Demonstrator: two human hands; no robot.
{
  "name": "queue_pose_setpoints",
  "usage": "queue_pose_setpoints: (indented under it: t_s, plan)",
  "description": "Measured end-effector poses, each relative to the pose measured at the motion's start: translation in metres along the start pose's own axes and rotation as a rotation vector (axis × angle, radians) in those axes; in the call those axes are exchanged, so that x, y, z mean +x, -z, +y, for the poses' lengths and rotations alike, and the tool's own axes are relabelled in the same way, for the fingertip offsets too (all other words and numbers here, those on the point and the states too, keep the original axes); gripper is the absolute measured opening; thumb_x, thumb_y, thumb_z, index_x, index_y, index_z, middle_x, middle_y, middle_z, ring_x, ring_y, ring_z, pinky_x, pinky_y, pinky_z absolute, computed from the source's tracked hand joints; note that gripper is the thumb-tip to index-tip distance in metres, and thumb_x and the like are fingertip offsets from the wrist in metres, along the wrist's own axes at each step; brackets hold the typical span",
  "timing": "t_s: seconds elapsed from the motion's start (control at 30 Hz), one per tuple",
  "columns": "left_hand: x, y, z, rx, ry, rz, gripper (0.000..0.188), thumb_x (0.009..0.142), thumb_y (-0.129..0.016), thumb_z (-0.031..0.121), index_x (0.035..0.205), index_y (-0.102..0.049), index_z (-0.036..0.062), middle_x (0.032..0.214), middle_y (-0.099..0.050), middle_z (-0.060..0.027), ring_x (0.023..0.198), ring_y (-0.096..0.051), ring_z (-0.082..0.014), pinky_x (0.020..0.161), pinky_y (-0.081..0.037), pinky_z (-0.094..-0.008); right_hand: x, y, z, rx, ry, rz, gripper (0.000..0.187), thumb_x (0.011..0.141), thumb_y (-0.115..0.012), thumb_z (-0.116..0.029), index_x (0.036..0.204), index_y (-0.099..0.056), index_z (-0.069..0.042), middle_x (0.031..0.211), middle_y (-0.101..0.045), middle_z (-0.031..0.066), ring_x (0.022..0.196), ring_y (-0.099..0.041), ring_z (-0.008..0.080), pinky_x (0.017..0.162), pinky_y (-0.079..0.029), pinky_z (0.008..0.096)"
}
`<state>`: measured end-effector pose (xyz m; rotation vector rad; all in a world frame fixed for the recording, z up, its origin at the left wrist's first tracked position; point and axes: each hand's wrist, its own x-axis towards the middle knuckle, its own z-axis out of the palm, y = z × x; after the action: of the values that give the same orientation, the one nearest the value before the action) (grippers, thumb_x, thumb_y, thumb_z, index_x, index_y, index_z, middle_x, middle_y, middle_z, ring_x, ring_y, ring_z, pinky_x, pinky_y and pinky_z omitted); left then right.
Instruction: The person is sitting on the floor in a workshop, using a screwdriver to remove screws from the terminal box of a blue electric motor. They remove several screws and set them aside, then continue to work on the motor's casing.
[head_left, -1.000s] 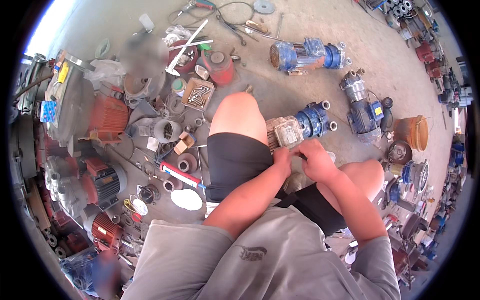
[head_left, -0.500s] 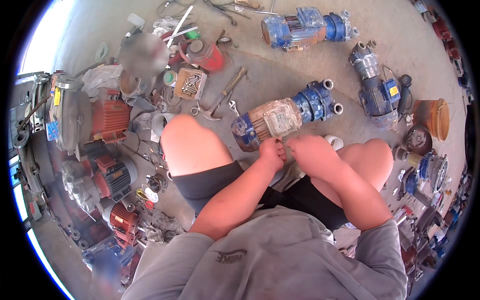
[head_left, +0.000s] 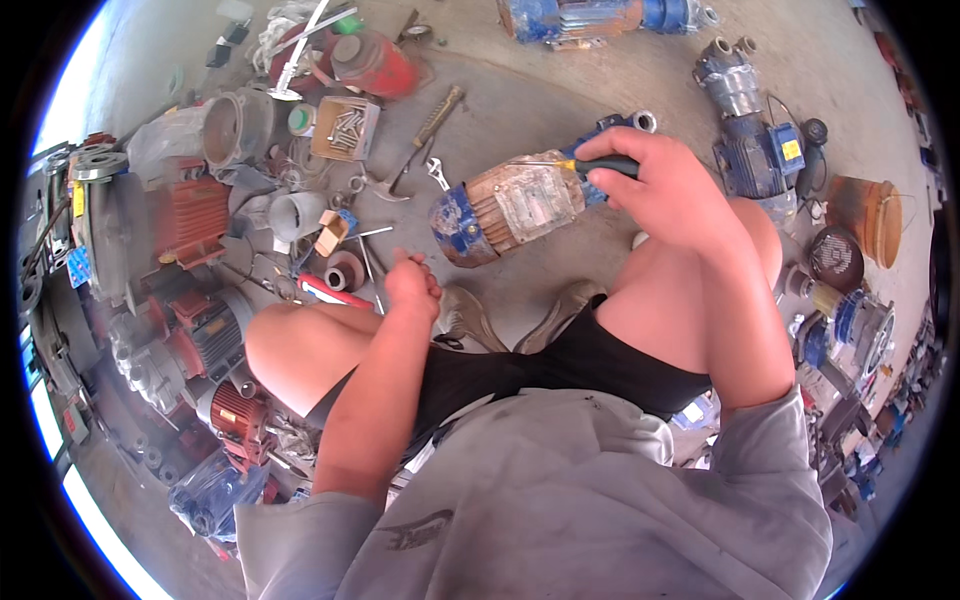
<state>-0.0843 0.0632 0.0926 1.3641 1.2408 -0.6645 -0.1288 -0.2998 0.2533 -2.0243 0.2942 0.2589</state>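
Observation:
A worn electric motor pump (head_left: 530, 205) lies on the floor in front of me, with a blue end cover, a tan ribbed body and a scuffed terminal box. My right hand (head_left: 668, 190) is closed round the black and yellow handle of a screwdriver (head_left: 612, 166). Its thin shaft points left across the far edge of the terminal box; whether the tip touches is unclear. Beside my left knee, my left hand (head_left: 412, 288) hangs with its fingers curled in. What those fingers hold, if anything, is hidden. My right hand covers part of the pump's blue end.
Beyond my left knee are a hammer (head_left: 430, 125), a wrench (head_left: 437, 174), a carton of bolts (head_left: 347, 128) and a red-handled tool (head_left: 330, 292). Another blue pump (head_left: 755, 155) and a rusty bucket (head_left: 865, 220) stand at the right. Reddish motors (head_left: 200, 210) crowd the left.
My hands, together at the motor's near side before, have parted. The right has risen over the terminal box with the screwdriver; the left has drawn back to my left knee. The view has shifted.

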Motion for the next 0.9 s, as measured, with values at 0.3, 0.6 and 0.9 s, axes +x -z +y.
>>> queue_pose_setpoints:
  t_s: [0.3, 0.6, 0.9]
  plan:
    - [-0.071, -0.004, 0.019, 0.178, -0.3, -0.54, 0.02, 0.097, -0.052, -0.001, 0.116, -0.059, 0.0008, 0.105, -0.068, -0.0107, 0.089, -0.064, -0.019, 0.081, -0.053, -0.0332, 0.011, -0.008, 0.007, -0.032, -0.116, 0.036, 0.026, 0.099, -0.067, -0.012, 0.124, -0.071, -0.007, 0.09, -0.069, 0.001, 0.076, -0.061, 0.0078, 0.07, -0.052, 0.0263]
    - [-0.085, -0.039, 0.05, 0.219, -0.402, -0.742, 0.021, 0.103, -0.061, 0.01, 0.12, -0.06, -0.0018, 0.108, -0.072, -0.0132, 0.088, -0.069, -0.0176, 0.078, -0.057, -0.0318, 0.005, -0.024, 0.004, 0.252, -0.074, 0.077, 0.027, 0.098, -0.067, -0.015, 0.122, -0.072, -0.005, 0.09, -0.071, 0.0028, 0.074, -0.064, 0.008, 0.068, -0.053, 0.0264]
    - [-0.072, -0.054, 0.045, 0.333, -0.42, -0.721, 0.022, 0.102, -0.067, 0.017, 0.115, -0.069, -0.0009, 0.084, -0.067, -0.0017, 0.067, -0.056, -0.0087, 0.058, -0.045, -0.024, 0.0, -0.032, -0.005, 0.3, -0.169, 0.113, 0.03, 0.099, -0.065, -0.021, 0.12, -0.071, 0.0, 0.086, -0.072, 0.0039, 0.069, -0.062, 0.0078, 0.065, -0.052, 0.0254]
